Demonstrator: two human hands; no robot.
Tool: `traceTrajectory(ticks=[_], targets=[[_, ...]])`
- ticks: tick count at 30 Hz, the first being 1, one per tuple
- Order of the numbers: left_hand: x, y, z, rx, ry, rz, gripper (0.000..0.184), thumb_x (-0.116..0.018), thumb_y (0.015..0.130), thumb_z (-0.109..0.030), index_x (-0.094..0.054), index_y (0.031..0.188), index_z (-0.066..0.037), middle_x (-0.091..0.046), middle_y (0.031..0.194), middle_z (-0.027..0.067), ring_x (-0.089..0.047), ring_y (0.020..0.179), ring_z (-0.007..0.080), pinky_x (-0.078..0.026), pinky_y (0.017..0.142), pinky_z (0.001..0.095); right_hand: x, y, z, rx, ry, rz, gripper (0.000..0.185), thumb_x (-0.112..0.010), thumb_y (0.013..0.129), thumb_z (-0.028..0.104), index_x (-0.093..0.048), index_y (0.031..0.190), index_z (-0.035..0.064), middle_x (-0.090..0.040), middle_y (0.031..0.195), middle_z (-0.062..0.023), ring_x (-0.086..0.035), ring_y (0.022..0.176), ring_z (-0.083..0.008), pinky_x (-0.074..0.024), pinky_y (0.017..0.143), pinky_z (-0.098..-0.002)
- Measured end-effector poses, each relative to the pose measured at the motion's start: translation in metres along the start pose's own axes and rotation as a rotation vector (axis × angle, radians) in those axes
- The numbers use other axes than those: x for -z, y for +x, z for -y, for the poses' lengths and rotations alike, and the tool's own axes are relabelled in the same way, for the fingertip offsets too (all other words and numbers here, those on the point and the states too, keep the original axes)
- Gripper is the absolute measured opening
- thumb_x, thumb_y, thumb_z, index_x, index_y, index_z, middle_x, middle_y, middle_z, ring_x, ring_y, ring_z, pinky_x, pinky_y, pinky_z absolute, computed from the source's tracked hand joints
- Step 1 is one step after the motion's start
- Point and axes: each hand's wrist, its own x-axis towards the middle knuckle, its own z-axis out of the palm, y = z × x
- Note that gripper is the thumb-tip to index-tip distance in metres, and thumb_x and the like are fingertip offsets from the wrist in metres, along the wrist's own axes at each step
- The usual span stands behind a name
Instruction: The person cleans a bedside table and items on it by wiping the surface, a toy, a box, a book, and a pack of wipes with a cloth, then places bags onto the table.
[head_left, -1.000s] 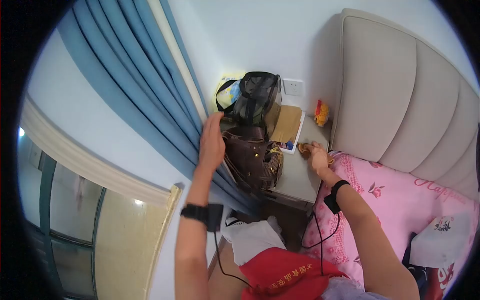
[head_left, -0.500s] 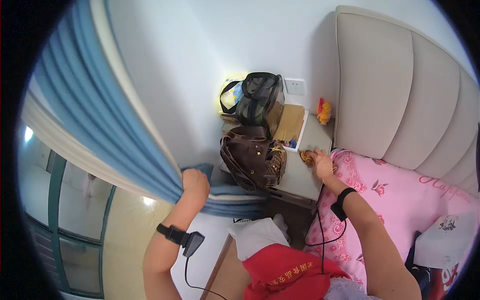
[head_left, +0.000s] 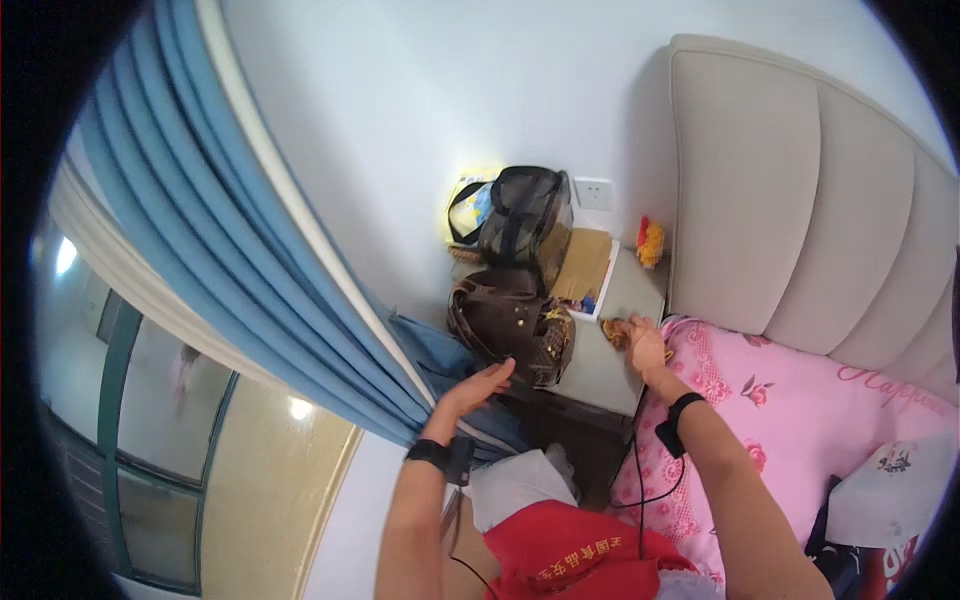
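Observation:
My left hand [head_left: 485, 387] is beside the lower front of a dark brown handbag [head_left: 500, 328], its fingers stretched out and holding nothing. Whether the fingertips touch the bag I cannot tell. Blue curtain folds [head_left: 270, 270] hang just left of that wrist. Over the nightstand [head_left: 600, 372], by the pillow's edge, my right hand [head_left: 648, 345] has its fingers closed on a small brown-and-gold patterned thing [head_left: 612, 332]. Its exact kind is not clear, as the fingers cover part of it.
Behind the handbag stand a black mesh bag [head_left: 525, 215] and a yellow bag [head_left: 466, 215]. A brown envelope [head_left: 583, 265] lies on the nightstand near a small red-and-yellow figure [head_left: 650, 243]. The pink bed [head_left: 790, 420] and padded headboard [head_left: 745, 180] are at right. A cable hangs from my right wrist.
My left hand has let go of the curtain and moved right to the handbag. The curtain hangs closer to the nightstand. My right hand stays at the patterned thing.

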Motion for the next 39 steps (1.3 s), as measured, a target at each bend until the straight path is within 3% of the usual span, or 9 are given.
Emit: traceTrajectory(ticks=[2, 6, 13, 17, 20, 23, 26, 29, 39], targets=[[-0.020, 0.021, 0.003, 0.035, -0.513, -0.027, 0.110, -0.053, 0.076, -0.082, -0.017, 0.154, -0.014, -0.027, 0.155, 0.0131, -0.035, 0.137, 0.0395, -0.032, 0.106, 0.0613, -0.005, 0.002, -0.001, -0.030, -0.059, 0.021, 0.043, -0.061, 0.075, 0.003, -0.070, 0.112, 0.0211, -0.059, 0.104, -0.0055, -0.056, 0.103, -0.0280, -0.0485, 0.086, -0.0415], [-0.040, 0.043, -0.001, -0.322, -1.163, -0.016, 0.099, -0.054, 0.083, -0.073, -0.013, 0.155, -0.018, -0.010, 0.159, 0.0180, -0.019, 0.144, 0.0407, -0.026, 0.108, 0.0693, -0.004, -0.001, 0.004, -0.054, -0.083, 0.008, 0.045, -0.062, 0.074, 0.003, -0.069, 0.114, 0.0222, -0.059, 0.106, -0.0039, -0.055, 0.106, -0.0266, -0.0482, 0.087, -0.0400], [-0.015, 0.050, -0.007, -0.187, -1.512, -0.245, 0.080, -0.053, 0.089, -0.062, -0.029, 0.149, -0.015, -0.031, 0.152, 0.0152, -0.027, 0.140, 0.0399, -0.025, 0.104, 0.0741, 0.001, -0.004, 0.004, -0.007, -0.006, -0.027, 0.048, -0.064, 0.071, -0.001, -0.068, 0.115, 0.0178, -0.060, 0.101, -0.0066, -0.055, 0.099, -0.0302, -0.0472, 0.086, -0.0419], [-0.057, 0.057, 0.002, -0.151, -1.146, -0.715, 0.070, -0.055, 0.092, -0.054, -0.036, 0.144, -0.010, -0.037, 0.145, 0.0202, -0.036, 0.132, 0.0419, -0.036, 0.097, 0.0675, -0.005, -0.001, -0.002, 0.001, 0.019, -0.049, 0.046, -0.064, 0.071, 0.000, -0.068, 0.113, 0.0173, -0.060, 0.100, -0.0070, -0.056, 0.098, -0.0299, -0.0475, 0.085, -0.0413], [-0.132, 0.027, -0.020, -0.349, 0.114, -1.353, 0.055, -0.064, 0.085, -0.034, -0.052, 0.127, -0.001, -0.051, 0.128, 0.0196, -0.042, 0.122, 0.0435, -0.037, 0.096, 0.0580, -0.001, -0.002, 0.003, -0.011, 0.031, -0.054, 0.044, -0.063, 0.072, -0.001, -0.069, 0.112, 0.0162, -0.060, 0.099, -0.0075, -0.056, 0.098, -0.0301, -0.0479, 0.084, -0.0410], [-0.147, -0.019, -0.060, -0.739, 0.767, -0.722, 0.039, -0.062, 0.082, -0.020, -0.058, 0.117, -0.001, -0.051, 0.130, 0.0187, -0.041, 0.131, 0.0346, -0.036, 0.102, 0.0507, 0.001, -0.006, 0.005, -0.013, 0.021, -0.062, 0.043, -0.063, 0.071, -0.002, -0.070, 0.110, 0.0148, -0.060, 0.098, -0.0075, -0.056, 0.097, -0.0301, -0.0482, 0.085, -0.0406], [-0.130, 0.020, -0.047, -1.050, 1.635, -0.629, 0.034, -0.058, 0.084, -0.017, -0.061, 0.115, -0.004, -0.049, 0.136, 0.0154, -0.035, 0.139, 0.0318, -0.031, 0.110, 0.0488, 0.001, -0.004, 0.003, 0.002, 0.047, -0.063, 0.041, -0.062, 0.072, -0.002, -0.070, 0.109, 0.0155, -0.060, 0.099, -0.0062, -0.056, 0.099, -0.0288, -0.0476, 0.085, -0.0403], [-0.098, 0.047, -0.016, -1.025, 1.867, -0.655, 0.043, -0.050, 0.086, -0.022, -0.061, 0.123, -0.005, -0.047, 0.142, 0.0102, -0.031, 0.142, 0.0292, -0.021, 0.116, 0.0485, -0.003, 0.000, -0.005, -0.016, 0.055, -0.037, 0.038, -0.061, 0.074, 0.001, -0.071, 0.106, 0.0184, -0.061, 0.102, -0.0036, -0.056, 0.103, -0.0262, -0.0465, 0.086, -0.0406], [-0.028, 0.060, -0.002, -0.840, 2.153, -0.582, 0.051, -0.054, 0.086, -0.025, -0.046, 0.136, -0.014, -0.034, 0.150, 0.0066, -0.020, 0.146, 0.0273, -0.018, 0.118, 0.0484, 0.003, -0.004, 0.003, -0.069, 0.061, -0.035, 0.044, -0.062, 0.072, -0.004, -0.071, 0.110, 0.0171, -0.061, 0.099, -0.0055, -0.057, 0.099, -0.0275, -0.0492, 0.087, -0.0384]])
